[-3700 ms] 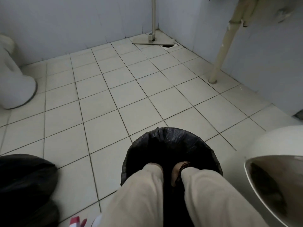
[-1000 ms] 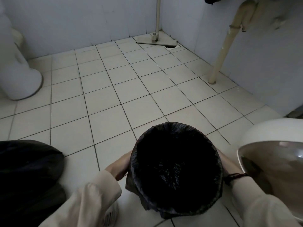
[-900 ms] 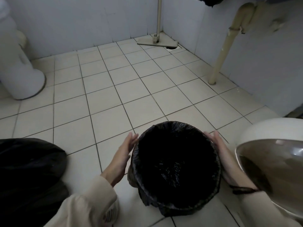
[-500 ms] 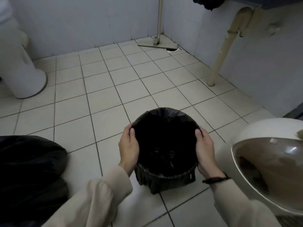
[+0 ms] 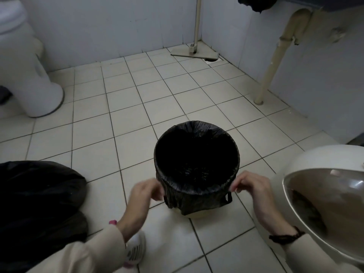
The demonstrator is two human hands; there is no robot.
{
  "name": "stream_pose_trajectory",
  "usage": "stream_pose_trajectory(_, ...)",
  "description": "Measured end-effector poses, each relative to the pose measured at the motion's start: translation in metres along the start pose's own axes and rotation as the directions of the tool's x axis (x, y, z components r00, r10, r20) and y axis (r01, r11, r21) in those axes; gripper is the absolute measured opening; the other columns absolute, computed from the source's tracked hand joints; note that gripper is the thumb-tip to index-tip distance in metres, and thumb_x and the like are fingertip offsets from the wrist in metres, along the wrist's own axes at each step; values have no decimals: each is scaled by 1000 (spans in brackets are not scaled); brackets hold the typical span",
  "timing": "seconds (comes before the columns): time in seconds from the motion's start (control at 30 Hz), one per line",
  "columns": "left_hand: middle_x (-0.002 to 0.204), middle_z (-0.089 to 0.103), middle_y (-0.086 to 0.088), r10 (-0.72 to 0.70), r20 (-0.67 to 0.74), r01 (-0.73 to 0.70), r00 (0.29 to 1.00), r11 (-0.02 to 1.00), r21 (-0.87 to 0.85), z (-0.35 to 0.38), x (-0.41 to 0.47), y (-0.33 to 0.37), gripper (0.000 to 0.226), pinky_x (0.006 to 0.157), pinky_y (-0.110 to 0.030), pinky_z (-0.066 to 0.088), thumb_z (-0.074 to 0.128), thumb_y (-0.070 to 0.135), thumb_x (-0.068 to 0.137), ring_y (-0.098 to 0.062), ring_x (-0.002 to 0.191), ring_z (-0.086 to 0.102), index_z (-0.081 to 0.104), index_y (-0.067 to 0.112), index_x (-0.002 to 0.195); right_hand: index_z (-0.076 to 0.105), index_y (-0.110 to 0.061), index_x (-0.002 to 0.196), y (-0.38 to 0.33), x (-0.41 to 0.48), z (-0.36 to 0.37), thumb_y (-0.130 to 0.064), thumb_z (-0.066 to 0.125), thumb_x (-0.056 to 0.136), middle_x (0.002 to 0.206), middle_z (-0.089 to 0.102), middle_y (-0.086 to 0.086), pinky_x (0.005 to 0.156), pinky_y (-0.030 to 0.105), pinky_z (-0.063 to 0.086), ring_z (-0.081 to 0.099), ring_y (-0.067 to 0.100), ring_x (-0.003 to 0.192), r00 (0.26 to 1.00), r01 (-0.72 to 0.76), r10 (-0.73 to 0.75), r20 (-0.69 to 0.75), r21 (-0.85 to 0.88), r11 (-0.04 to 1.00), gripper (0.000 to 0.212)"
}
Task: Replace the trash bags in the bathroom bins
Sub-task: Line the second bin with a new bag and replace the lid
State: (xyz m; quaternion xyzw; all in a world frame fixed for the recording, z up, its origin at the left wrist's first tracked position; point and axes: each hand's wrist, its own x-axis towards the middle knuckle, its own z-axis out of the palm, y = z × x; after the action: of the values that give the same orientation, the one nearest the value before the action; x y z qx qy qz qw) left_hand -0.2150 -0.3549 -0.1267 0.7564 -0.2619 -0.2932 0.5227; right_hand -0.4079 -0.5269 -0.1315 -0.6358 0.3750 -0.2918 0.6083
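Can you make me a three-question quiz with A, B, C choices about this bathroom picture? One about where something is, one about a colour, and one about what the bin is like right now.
1. Where is the big full trash bag?
A. on the floor, left of the bin
B. inside the bin
C. in the far corner

2. What colour is the liner in the bin?
A. white
B. black
C. blue

3. How is the liner sitting?
A. rolled up beside the bin
B. folded over the rim
C. tied shut

Answers: 1 A, it lies on the tiles left of the left hand. 2 B, it looks black. 3 B, its edge hangs down outside the rim, by the right hand.
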Motion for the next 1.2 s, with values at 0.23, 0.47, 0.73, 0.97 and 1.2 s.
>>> stream_pose_trajectory(0.23,106,65,9,-351,591,60,726,889,455,20,4,-6,49,85,-12,42,47,11,70,-6,105,57,68,22,113,73,-26,74,19,-1,8,1,51,83,75,70,-19,63,6,43,59,-6,75,831,-226,427,355,-487,844,36)
stream_pose_trajectory(0.47,141,48,-1,-504,573,100,646,801,591,17,8,15,65,91,-18,40,42,6,78,-16,128,46,45,27,139,69,-15,113,-7,-2,23,-5,48,88,110,67,-6,77,6,41,57,5,104,778,-213,513,363,-615,759,34)
stream_pose_trajectory(0.73,103,62,-6,-521,605,-153,602,668,728,37,20,138,42,58,-20,46,41,11,95,-20,83,59,46,18,137,61,-22,123,-101,2,-7,-24,53,92,116,62,-5,91,20,38,55,12,114,839,141,340,424,-774,617,32)
stream_pose_trajectory(0.97,158,15,-11,95,639,-510,763,696,506,149,5,231,82,118,-37,15,57,41,88,-30,146,15,5,33,150,31,-36,143,-170,-2,-117,-41,59,85,149,36,7,112,45,22,25,28,139,967,-39,-172,-189,-774,632,64)
stream_pose_trajectory(1.2,150,35,-11,101,717,-559,689,704,437,257,-27,215,73,112,-46,27,54,44,89,-36,139,25,17,23,149,55,-18,126,-115,-46,-194,-26,57,88,119,59,9,93,34,42,54,30,117,878,-54,-137,-459,-380,924,38)
